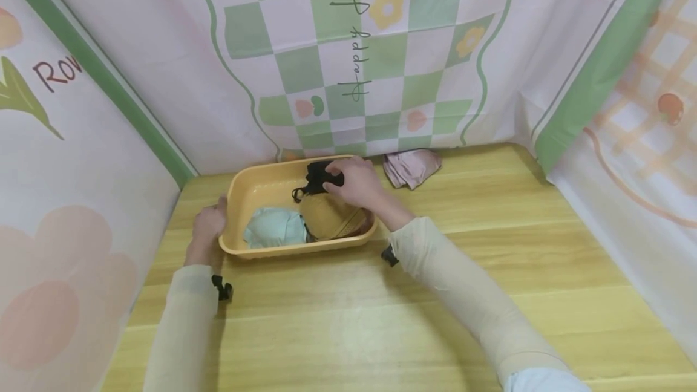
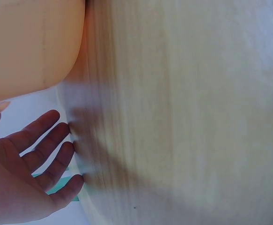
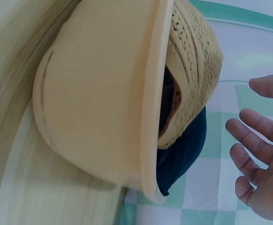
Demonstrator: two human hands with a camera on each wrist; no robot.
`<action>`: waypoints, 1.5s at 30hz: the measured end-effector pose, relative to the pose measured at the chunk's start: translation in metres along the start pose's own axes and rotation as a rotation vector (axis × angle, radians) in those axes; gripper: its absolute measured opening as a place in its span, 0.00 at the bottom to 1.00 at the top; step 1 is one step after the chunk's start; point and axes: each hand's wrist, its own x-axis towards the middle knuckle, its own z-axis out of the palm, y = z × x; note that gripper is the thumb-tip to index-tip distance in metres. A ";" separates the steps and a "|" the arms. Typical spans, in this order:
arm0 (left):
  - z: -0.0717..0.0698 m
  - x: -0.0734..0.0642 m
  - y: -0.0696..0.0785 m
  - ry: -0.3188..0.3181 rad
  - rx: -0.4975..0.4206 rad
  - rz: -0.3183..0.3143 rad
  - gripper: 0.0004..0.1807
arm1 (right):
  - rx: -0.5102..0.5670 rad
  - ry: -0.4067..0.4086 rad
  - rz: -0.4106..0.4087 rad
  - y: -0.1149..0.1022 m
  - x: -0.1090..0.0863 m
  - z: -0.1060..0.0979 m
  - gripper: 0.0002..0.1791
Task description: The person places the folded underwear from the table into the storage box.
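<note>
A yellow plastic basin (image 1: 251,180) stands at the back of the table. My left hand (image 1: 209,222) is at its left end, four fingers extended and spread in the left wrist view, the thumb at the basin's side. My right hand (image 1: 356,181) hovers over the basin's right half, its fingers loosely bent and holding nothing in the right wrist view. Below it lie a black cloth item (image 1: 316,179) with a thin loop and a tan item (image 1: 327,216) with an openwork knit part (image 3: 199,56). A folded light-blue cloth (image 1: 276,227) lies at the front left inside.
A folded pink cloth (image 1: 412,167) lies right of the basin, near the back edge. Printed fabric panels (image 1: 376,77) stand behind and at both sides of the wood-grain table (image 1: 327,319). Black clips (image 1: 222,288) sit at both sleeve cuffs.
</note>
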 end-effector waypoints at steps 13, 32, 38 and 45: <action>0.000 0.002 -0.002 -0.004 -0.001 -0.003 0.52 | 0.011 0.016 0.028 0.019 -0.003 -0.012 0.23; 0.000 0.003 -0.001 -0.009 0.042 -0.008 0.50 | 0.024 0.022 0.119 0.047 -0.010 -0.029 0.24; 0.000 0.005 -0.002 -0.009 0.047 -0.002 0.51 | 0.023 0.032 0.128 0.051 -0.010 -0.032 0.25; 0.001 0.005 -0.001 -0.004 0.047 -0.003 0.51 | 0.045 0.057 0.138 0.059 -0.010 -0.032 0.24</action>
